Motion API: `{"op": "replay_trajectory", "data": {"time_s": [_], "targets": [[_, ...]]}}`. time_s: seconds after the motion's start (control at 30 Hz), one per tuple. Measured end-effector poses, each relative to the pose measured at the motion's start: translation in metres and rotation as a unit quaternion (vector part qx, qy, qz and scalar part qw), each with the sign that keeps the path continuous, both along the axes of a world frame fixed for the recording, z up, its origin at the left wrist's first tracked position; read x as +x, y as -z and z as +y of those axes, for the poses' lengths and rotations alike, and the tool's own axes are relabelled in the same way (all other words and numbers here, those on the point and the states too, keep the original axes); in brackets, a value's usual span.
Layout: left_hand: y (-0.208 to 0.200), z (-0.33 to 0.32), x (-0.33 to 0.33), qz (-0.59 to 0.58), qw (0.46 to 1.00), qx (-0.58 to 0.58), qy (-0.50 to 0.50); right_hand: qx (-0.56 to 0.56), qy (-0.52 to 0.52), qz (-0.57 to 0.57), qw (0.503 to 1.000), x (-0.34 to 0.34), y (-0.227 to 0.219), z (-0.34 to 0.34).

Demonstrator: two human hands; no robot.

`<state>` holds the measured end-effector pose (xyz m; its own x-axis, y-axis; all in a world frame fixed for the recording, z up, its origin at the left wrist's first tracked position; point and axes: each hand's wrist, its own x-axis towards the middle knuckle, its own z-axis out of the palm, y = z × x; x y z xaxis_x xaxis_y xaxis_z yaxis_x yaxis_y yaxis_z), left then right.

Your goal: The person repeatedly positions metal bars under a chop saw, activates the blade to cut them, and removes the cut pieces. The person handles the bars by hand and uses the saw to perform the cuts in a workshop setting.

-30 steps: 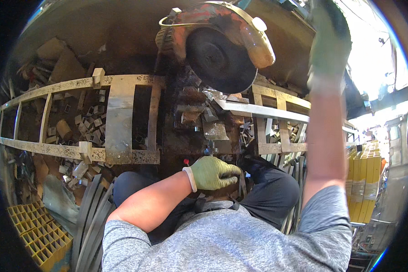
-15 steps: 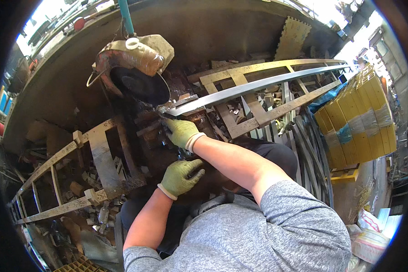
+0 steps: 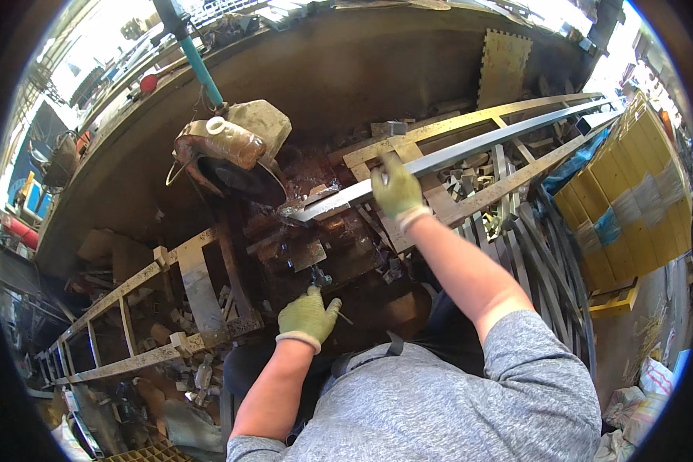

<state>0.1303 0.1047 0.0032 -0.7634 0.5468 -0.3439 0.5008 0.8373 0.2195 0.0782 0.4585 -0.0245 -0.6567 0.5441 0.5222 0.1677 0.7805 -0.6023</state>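
Note:
A long silver square metal tube (image 3: 470, 154) lies at a slant, its near end beside the dark round disc of a cut-off saw (image 3: 242, 181). My right hand (image 3: 396, 189), in a green knitted glove, is over the tube a short way from that end; its fingers are smeared by motion. My left hand (image 3: 308, 317), gloved alike, is closed at a metal clamp screw (image 3: 317, 277) below the saw. A thin handle rod (image 3: 345, 317) sticks out past its thumb. The palm side is hidden.
Ladder-like metal frames extend to the right (image 3: 516, 185) and left (image 3: 131, 354) of the saw, with offcuts beneath. A stack of yellow pieces (image 3: 627, 196) stands at right, near several long grey tubes (image 3: 543, 269). A blue-green pole (image 3: 200, 73) rises behind the saw.
My right hand has moved from the tube's near end, up and right along it. My left hand has closed at the clamp screw. The whole view has shifted slightly.

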Motion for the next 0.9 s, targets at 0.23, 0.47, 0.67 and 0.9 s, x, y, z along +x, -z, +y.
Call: {"op": "replay_trajectory", "data": {"time_s": [0.23, 0.47, 0.67, 0.9], "targets": [[0.007, 0.034, 0.013, -0.013, 0.994, -0.085, -0.063, -0.252, -0.272, -0.419, 0.829, 0.134, 0.176, -0.151], [0.038, 0.023, -0.001, -0.002, 0.993, -0.099, -0.065, -0.451, -0.346, -0.401, 0.718, 0.094, 0.254, -0.235], [0.047, 0.019, -0.001, 0.010, 0.995, -0.084, -0.057, -0.618, -0.368, -0.256, 0.646, 0.083, 0.320, -0.268], [0.069, -0.014, -0.012, 0.003, 0.999, -0.036, -0.032, -0.176, -0.407, -0.436, 0.783, 0.047, 0.331, -0.263]]}}
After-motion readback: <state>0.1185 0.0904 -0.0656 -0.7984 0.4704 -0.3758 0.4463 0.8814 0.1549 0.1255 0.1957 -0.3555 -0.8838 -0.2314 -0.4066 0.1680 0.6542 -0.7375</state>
